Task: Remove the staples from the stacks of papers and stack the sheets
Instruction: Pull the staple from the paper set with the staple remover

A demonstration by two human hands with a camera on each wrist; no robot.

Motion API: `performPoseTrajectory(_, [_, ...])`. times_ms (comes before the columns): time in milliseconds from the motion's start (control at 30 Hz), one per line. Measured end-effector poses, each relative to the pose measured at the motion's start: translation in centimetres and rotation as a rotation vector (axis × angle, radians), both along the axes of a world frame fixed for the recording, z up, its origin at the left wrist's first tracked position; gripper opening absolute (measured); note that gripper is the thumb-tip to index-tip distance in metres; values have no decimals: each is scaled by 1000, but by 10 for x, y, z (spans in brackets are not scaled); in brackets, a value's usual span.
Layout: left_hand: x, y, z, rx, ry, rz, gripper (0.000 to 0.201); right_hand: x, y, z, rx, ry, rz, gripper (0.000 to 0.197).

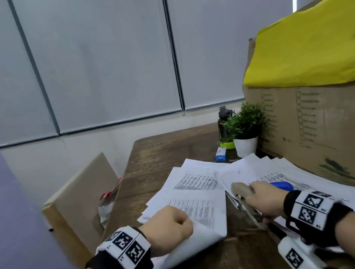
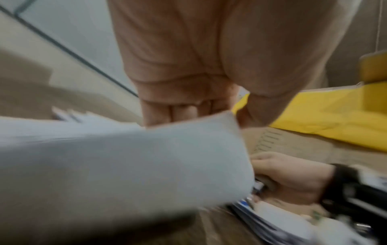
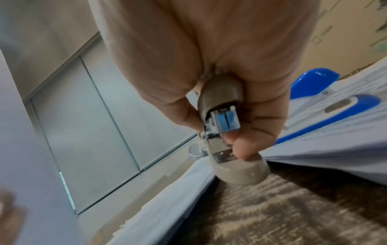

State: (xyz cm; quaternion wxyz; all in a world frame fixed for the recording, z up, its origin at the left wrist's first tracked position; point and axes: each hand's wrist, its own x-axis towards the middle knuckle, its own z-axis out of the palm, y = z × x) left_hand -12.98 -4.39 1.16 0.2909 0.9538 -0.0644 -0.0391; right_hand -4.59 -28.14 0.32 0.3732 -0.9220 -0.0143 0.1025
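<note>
Two loose piles of printed sheets lie on the wooden table (image 1: 163, 154): a left pile (image 1: 193, 187) and a right pile (image 1: 295, 170). My left hand (image 1: 175, 225) grips the near edge of the left pile's top sheets (image 2: 146, 165), fingers curled over the paper, which curls up off the table. My right hand (image 1: 264, 199) holds a beige stapler-like tool (image 1: 240, 190) in its fist between the piles, its metal end near the table. In the right wrist view this tool (image 3: 222, 132) is clamped between thumb and fingers. A blue stapler (image 3: 335, 112) rests on the right pile.
A large cardboard box (image 1: 319, 125) under a yellow sheet (image 1: 311, 51) walls the right side. A potted plant (image 1: 245, 129), a dark bottle (image 1: 224, 123) and a small blue box (image 1: 221, 153) stand at the back. A cardboard panel (image 1: 83, 200) leans at the table's left edge.
</note>
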Motion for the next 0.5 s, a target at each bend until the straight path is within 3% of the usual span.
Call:
performPoseTrajectory(100, [-29,-12,4,-389,361,-177,35,-10,-3,5,-30,-16,33,20])
performPoseTrajectory(133, [-32,-13,3,-444,426,-195,37,-13,-4,5,-43,-12,58,23])
performPoseTrajectory(167, [-32,-12,0,-408,427,-183,45,-16,-5,5,-62,-9,86,26])
performPoseTrajectory(300, [-26,6,-19,170,199,-90,57,-32,-3,3,-307,-70,212,35])
performPoseTrajectory(400, [-39,13,-32,395,270,-270,93,-44,2,3,-449,-137,303,55])
performPoseTrajectory(433, [-44,11,-32,431,273,-310,91,-46,5,3,-465,-143,328,49])
performPoseTrajectory(500, [-55,4,-25,404,301,-325,61,-48,10,2,-477,-141,360,33])
